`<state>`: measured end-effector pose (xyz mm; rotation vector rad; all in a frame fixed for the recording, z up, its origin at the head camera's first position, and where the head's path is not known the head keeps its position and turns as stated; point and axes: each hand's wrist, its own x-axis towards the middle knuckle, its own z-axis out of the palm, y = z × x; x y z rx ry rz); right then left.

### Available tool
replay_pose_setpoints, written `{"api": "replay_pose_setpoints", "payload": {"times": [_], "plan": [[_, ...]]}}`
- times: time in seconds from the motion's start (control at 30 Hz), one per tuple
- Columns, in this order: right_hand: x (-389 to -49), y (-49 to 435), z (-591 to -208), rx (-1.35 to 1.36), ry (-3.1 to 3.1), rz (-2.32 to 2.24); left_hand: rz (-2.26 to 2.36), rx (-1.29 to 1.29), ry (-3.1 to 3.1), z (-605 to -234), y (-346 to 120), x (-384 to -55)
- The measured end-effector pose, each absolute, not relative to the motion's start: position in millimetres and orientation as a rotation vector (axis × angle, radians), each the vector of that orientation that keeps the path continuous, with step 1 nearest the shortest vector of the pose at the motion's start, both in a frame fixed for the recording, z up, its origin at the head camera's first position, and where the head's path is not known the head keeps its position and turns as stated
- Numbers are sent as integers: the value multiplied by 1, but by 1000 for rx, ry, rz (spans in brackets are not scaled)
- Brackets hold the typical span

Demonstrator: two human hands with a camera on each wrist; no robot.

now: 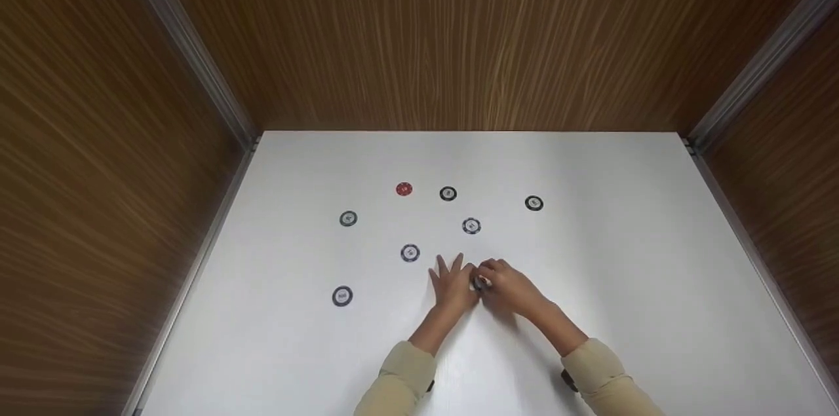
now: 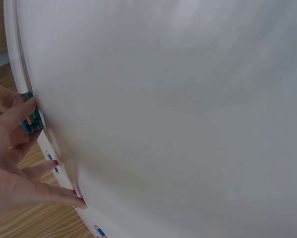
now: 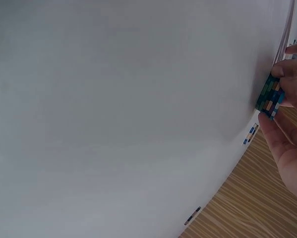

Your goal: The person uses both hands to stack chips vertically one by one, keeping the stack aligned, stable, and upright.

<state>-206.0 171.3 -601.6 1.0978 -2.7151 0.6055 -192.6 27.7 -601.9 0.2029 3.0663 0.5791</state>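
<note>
A small stack of poker chips, with green, blue and tan edges, stands on the white table between both hands. My left hand pinches its left side with thumb and index finger. The other left fingers are spread out over the table. From the other side, my right hand grips the stack with curled fingers and thumb. The right wrist view shows several layered chips between the fingertips. Just ahead of the hands lie a blue-grey chip and another blue-grey chip, both flat.
More single chips lie flat around: a red chip, a black chip, a black chip at the right, a green chip and a dark chip at the left. Wood-grain panels enclose the white table.
</note>
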Motion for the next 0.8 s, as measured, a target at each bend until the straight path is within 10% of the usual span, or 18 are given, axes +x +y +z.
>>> {"api": "replay_pose_setpoints", "payload": {"times": [0.8], "plan": [[-210, 178, -601, 1118, -2765, 680, 550, 210, 3045, -603, 27, -195]]}}
